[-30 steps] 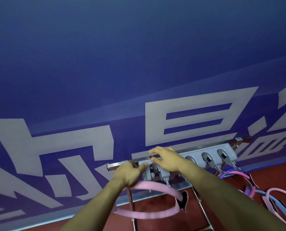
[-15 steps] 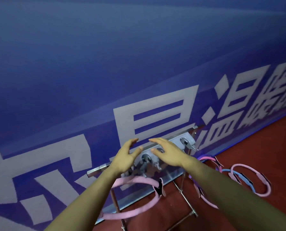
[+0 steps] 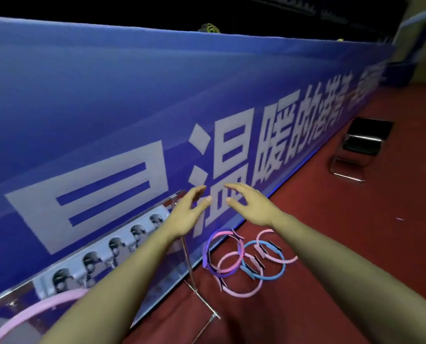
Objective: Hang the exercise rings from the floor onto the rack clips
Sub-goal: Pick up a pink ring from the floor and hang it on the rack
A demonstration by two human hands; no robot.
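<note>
A pink ring (image 3: 30,312) hangs at the left end of the grey clip rack (image 3: 102,252), partly cut off by the frame edge. The rack's other clips show nothing on them. Several rings lie in a heap on the red floor: a purple one (image 3: 210,247), a blue one (image 3: 276,271) and pink ones (image 3: 241,292). My left hand (image 3: 187,214) and my right hand (image 3: 249,207) float empty with fingers spread, above the rack's right end and above the heap.
A blue banner wall (image 3: 157,95) with large white characters runs behind the rack. The rack stands on thin metal legs (image 3: 194,289). A black folding chair (image 3: 358,145) stands on the red floor (image 3: 343,244) at the far right.
Both hands let go of the pink ring, left hanging on a left clip, and moved right off the rack. My view swung right, bringing the floor rings and chair into sight.
</note>
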